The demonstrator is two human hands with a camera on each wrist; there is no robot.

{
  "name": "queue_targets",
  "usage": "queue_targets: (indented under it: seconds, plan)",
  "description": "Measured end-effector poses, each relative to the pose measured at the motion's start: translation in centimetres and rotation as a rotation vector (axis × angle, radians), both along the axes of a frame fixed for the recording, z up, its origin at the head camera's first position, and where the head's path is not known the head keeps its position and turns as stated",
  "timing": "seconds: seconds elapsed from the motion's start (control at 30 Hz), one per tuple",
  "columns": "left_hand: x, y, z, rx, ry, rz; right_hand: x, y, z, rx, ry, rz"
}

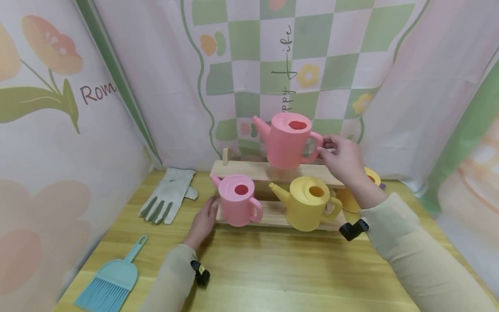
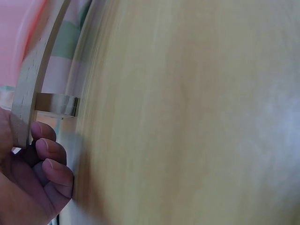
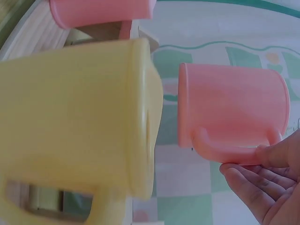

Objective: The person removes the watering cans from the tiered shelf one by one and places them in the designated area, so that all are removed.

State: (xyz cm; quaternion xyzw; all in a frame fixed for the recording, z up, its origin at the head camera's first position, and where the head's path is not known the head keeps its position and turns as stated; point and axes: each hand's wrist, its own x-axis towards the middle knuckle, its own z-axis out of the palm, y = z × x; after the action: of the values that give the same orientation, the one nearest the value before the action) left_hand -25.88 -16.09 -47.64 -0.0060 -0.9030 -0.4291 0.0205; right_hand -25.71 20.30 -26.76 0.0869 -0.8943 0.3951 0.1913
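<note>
my right hand [image 1: 340,157] pinches the far pink watering can [image 1: 286,146] from its right by the handle [image 1: 319,138], spout [image 1: 262,126] leftward, above the wooden shelf [image 1: 249,170]; my left hand [image 1: 202,222] grips the shelf's left end.

The left curtain [image 1: 113,173] bears "Rom" in reddish-brown handwriting — the end runs into a fold. On the back curtain [image 1: 273,56], dark script stands sideways, reading upward: "ppy", then what looks like "Life" — its start hidden behind the pink can [image 1: 286,145]. At the right wrist view's right edge, a scrap of lettering [image 3: 296,123] is illegible.
</note>
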Motion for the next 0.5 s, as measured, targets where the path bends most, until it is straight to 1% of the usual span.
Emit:
queue_targets:
  seconds: [0.17, 0.33, 0.5]
  plan:
    - [0.0, 0.0, 0.0, 0.008, -0.009, 0.002, 0.5, 1.7, -0.3, -0.035, -0.01, -0.025]
    - [0.1, 0.1, 0.1, 0.005, -0.004, -0.003, 0.8, 3.2, -0.7, -0.037, -0.021, -0.054]
    - [0.2, 0.1, 0.2, 0.011, -0.011, -0.002, 1.6, 4.7, -0.9, -0.058, -0.043, -0.077]
